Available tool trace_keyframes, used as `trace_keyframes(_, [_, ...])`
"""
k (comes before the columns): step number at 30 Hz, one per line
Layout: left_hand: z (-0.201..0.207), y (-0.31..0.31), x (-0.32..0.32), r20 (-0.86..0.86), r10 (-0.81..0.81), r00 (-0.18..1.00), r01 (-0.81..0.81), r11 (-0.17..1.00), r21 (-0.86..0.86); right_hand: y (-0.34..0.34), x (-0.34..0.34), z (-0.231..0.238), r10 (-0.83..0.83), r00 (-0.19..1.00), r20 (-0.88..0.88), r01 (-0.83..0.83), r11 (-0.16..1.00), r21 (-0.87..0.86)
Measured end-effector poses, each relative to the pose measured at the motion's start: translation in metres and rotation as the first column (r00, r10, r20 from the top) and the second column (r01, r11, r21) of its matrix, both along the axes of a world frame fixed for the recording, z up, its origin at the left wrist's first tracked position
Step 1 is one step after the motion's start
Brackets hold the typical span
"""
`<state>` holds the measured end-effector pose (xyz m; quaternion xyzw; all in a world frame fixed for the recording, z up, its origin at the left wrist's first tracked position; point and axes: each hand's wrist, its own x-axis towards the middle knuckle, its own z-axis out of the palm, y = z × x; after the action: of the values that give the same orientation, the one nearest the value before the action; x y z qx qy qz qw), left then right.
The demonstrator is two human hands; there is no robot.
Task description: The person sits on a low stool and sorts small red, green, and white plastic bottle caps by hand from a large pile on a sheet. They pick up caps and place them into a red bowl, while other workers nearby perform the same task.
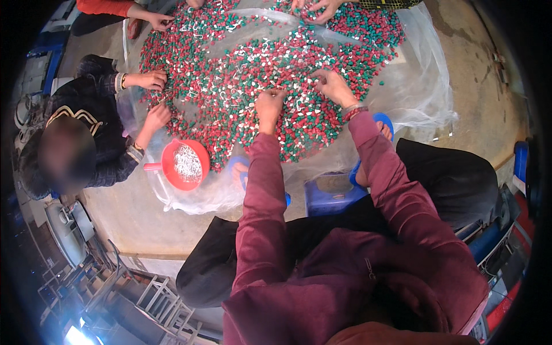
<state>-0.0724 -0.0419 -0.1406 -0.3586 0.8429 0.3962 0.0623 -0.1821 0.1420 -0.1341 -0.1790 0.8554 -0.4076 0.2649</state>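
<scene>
A wide heap of small red, green and white plastic pieces (241, 75) lies on a clear plastic sheet (420, 86) spread over the floor. My left hand (269, 106) rests on the heap near its front edge, fingers curled down among the pieces. Further right, my right hand (332, 86) reaches in with the fingers pinched over the pieces. Whether either hand holds a piece is hidden. Both arms wear maroon sleeves.
A red scoop (185, 164) holding white pieces sits at the heap's left front. A person in a dark patterned sweater (86, 132) sorts at the left; other people's hands (150, 20) reach in from the far side. A blue stool (330, 195) stands under me.
</scene>
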Motion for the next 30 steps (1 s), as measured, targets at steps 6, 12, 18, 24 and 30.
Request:
trace_keyframes(6, [-0.036, 0.013, -0.013, 0.285, -0.231, 0.93, 0.313, 0.905, -0.288, -0.009, 0.037, -0.022, 0.173, 0.936, -0.306, -0.097, 0.963, 0.25])
trace_keyframes(12, [-0.021, 0.004, 0.024, -0.011, -0.298, 0.955, 0.295, 0.949, -0.111, -0.005, 0.044, -0.038, 0.306, 0.91, -0.28, -0.177, 0.897, 0.404])
trace_keyframes(18, [0.023, -0.001, 0.048, -0.18, -0.01, 0.984, 0.037, 0.989, 0.144, -0.005, 0.017, -0.019, 0.086, 0.996, -0.025, -0.089, 0.989, -0.119])
trace_keyframes(24, [0.036, 0.0, 0.035, -0.323, 0.144, 0.936, -0.025, 0.938, 0.346, -0.002, 0.01, 0.011, 0.011, 0.947, 0.32, 0.091, 0.948, -0.304])
trace_keyframes(30, [0.046, -0.007, 0.037, -0.17, 0.437, 0.883, -0.157, 0.616, 0.772, -0.005, 0.008, 0.037, 0.143, 0.865, 0.48, 0.105, 0.886, -0.452])
